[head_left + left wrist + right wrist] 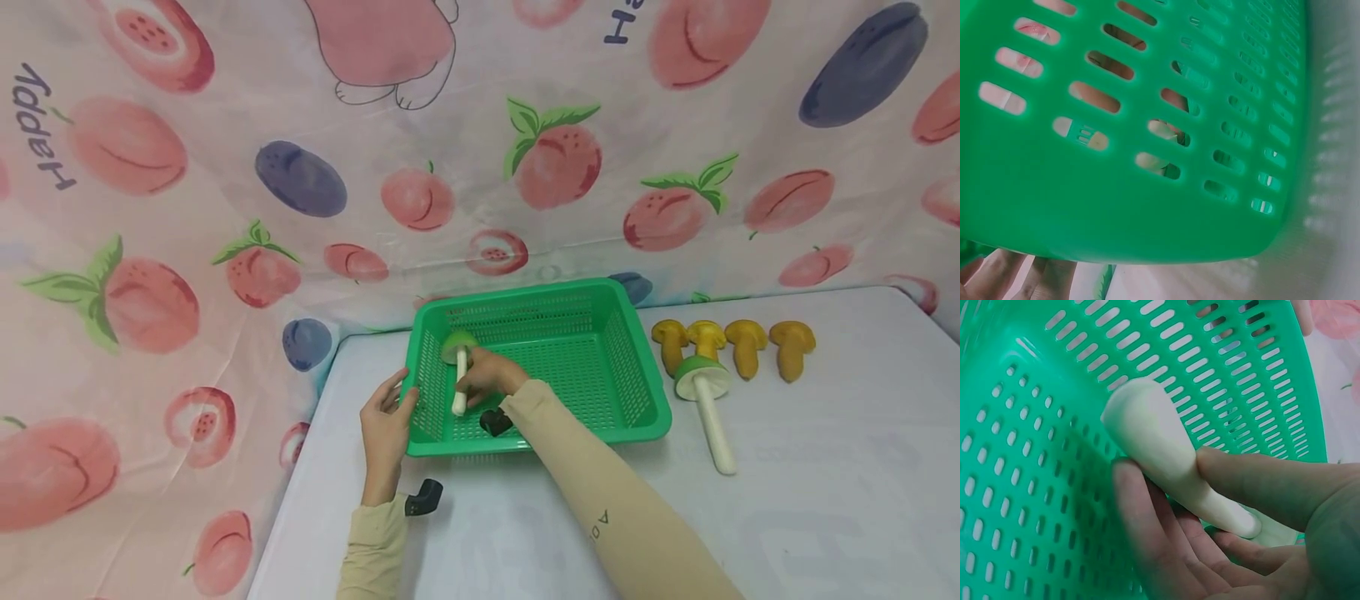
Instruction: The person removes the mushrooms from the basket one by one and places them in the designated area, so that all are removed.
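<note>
My right hand (487, 372) grips a toy mushroom by its white stem (1166, 450), inside the green plastic basket (637, 432). The mushroom's green cap (458, 340) points toward the basket's far left corner, and in the right wrist view the thumb and fingers lie on either side of the stem. My left hand (386, 429) holds the basket's left rim. Its fingers (994, 275) show at the rim's edge in the left wrist view. A black pipe elbow (495, 422) lies in the basket, below the right wrist and partly hidden by the sleeve.
Another black elbow (425, 497) lies on the white table (862, 467) beside the left sleeve. Right of the basket lies a second green-capped mushroom (712, 417), below a row of several yellow-brown mushrooms (792, 350). A fruit-printed cloth (465, 158) hangs behind the table.
</note>
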`<act>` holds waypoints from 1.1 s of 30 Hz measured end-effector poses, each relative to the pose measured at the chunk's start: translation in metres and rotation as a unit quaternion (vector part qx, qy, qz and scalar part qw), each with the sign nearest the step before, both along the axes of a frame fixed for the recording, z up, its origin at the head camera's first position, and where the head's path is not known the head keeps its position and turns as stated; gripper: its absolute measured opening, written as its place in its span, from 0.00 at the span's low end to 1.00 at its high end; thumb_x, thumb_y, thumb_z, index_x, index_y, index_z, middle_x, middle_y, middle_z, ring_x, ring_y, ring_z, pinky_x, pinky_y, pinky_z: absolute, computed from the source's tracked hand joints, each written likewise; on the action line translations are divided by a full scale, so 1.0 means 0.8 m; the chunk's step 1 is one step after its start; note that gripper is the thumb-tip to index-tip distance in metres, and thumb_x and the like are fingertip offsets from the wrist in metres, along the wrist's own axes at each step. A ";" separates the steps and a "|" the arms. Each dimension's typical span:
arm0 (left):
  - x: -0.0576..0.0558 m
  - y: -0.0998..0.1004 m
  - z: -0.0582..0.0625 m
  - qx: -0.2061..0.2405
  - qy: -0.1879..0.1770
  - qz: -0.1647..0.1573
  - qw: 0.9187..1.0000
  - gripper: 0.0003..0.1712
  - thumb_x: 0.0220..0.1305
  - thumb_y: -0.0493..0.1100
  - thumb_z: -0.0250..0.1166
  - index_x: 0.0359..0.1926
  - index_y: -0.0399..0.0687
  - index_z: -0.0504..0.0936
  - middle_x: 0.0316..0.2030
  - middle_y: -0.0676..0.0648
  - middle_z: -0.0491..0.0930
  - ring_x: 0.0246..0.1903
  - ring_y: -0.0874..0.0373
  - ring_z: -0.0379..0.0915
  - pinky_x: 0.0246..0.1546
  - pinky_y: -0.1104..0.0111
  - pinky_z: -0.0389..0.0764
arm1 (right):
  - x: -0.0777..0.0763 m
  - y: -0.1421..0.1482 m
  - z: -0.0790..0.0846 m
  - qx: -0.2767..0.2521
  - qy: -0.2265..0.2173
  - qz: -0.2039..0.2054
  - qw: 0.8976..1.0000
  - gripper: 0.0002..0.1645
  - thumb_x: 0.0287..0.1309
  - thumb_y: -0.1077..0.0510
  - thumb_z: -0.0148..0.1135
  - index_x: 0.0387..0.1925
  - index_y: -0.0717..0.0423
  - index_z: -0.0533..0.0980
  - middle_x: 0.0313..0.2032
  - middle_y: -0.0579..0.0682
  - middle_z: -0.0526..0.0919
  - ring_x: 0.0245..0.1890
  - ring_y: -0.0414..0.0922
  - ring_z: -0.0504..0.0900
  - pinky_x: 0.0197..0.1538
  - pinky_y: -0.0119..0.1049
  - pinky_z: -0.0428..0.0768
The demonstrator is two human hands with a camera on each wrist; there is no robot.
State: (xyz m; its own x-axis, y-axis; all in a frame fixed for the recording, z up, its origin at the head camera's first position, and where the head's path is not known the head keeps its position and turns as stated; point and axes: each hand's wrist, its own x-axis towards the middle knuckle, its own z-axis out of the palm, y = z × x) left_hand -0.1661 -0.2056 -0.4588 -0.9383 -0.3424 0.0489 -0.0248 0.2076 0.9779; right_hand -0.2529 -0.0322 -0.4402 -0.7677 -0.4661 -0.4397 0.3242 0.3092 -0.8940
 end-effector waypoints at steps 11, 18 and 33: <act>-0.001 -0.001 -0.003 -0.002 0.003 0.001 1.000 0.21 0.68 0.41 0.65 0.61 0.48 0.80 0.50 0.37 0.83 0.48 0.45 0.83 0.36 0.75 0.82 | 0.004 0.001 0.019 0.018 0.051 0.011 0.998 0.29 0.65 0.70 0.58 0.65 0.72 0.62 0.49 0.71 0.78 0.46 0.61 0.84 0.44 0.44 0.85; -0.001 0.000 -0.002 -0.002 0.015 -0.001 1.000 0.20 0.68 0.39 0.64 0.60 0.47 0.80 0.49 0.35 0.84 0.46 0.43 0.83 0.35 0.75 0.82 | 0.006 0.004 0.035 0.014 0.065 0.013 0.998 0.29 0.65 0.70 0.57 0.66 0.70 0.61 0.48 0.71 0.79 0.48 0.62 0.83 0.47 0.46 0.85; -0.001 0.001 -0.002 -0.011 0.015 0.007 1.000 0.21 0.67 0.40 0.65 0.60 0.47 0.80 0.49 0.36 0.84 0.47 0.44 0.84 0.35 0.74 0.83 | 0.014 0.022 0.049 0.020 0.100 0.018 0.995 0.32 0.65 0.70 0.57 0.69 0.67 0.60 0.53 0.70 0.77 0.47 0.61 0.83 0.44 0.43 0.85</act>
State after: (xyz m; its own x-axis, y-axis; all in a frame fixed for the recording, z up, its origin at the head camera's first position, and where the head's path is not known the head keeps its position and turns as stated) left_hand -0.1672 -0.2047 -0.4608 -0.9310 -0.3549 0.0849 0.0012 0.2295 0.9733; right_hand -0.2420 -0.0144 -0.4007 -0.8249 -0.4802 -0.2982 0.1281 0.3551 -0.9260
